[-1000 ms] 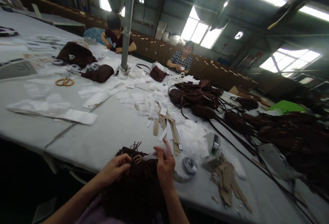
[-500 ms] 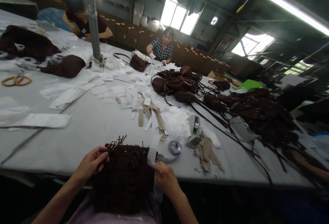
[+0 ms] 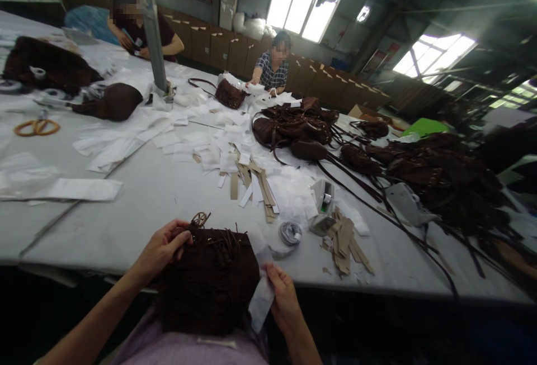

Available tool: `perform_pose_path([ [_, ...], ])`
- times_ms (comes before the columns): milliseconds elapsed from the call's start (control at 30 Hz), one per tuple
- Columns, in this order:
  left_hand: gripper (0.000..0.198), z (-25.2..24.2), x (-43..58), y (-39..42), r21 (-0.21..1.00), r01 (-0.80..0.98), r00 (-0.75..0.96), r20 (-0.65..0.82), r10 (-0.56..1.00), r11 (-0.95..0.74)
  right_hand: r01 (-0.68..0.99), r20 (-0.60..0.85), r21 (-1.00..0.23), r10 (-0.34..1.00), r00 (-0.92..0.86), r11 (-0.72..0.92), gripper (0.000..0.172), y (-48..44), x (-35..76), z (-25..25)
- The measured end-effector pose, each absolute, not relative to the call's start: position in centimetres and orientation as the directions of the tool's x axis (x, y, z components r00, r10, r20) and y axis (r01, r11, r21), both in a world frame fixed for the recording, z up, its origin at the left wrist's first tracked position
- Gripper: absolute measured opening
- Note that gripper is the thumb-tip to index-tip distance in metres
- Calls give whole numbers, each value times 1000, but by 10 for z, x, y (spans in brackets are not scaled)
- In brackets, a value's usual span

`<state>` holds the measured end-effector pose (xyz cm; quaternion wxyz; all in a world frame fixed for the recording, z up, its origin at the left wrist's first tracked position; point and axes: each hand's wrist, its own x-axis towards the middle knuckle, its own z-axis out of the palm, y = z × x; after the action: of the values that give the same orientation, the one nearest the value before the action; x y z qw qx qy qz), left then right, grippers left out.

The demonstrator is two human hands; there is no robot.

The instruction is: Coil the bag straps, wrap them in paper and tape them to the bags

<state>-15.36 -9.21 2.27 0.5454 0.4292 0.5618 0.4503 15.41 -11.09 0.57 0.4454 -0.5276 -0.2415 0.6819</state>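
Left hand (image 3: 163,249) near pale table (image 3: 146,200) (quite littered); bright windows (image 3: 300,10) beyond.

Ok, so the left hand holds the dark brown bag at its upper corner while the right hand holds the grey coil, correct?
Not quite: the right hand holds a white strip, not the grey coil, which lies on the table; the head view shows this. The left hand does hold the dark brown bag at its upper corner.
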Motion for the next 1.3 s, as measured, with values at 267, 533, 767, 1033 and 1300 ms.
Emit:
perform_pose_path([
  [267, 31, 14, -128, -69, 976, 102, 56, -200, 978, 193, -453, -494, -741, 859, -133, -496, 41, -110, 148, 13],
  [533, 37, -12, -117, -80, 951, 58, 97, -309, 946, 305, -393, -477, -789, 874, -93, -472, 31, -104, 135, -2],
  [767, 51, -24, -124, -85, 928, 37, 59, -373, 926, 371, -95, -414, -910, 891, 187, -404, 30, -104, 163, 2],
  [1033, 53, -35, -132, -89, 908, 51, 41, -418, 907, 416, -100, -299, -942, 669, 680, -320, 27, -131, 264, 20],
  [1300, 53, -18, -134, -89, 876, 124, -27, -466, 885, 465, -10, -35, -992, 196, 980, -128, 40, -217, 400, 92],
])
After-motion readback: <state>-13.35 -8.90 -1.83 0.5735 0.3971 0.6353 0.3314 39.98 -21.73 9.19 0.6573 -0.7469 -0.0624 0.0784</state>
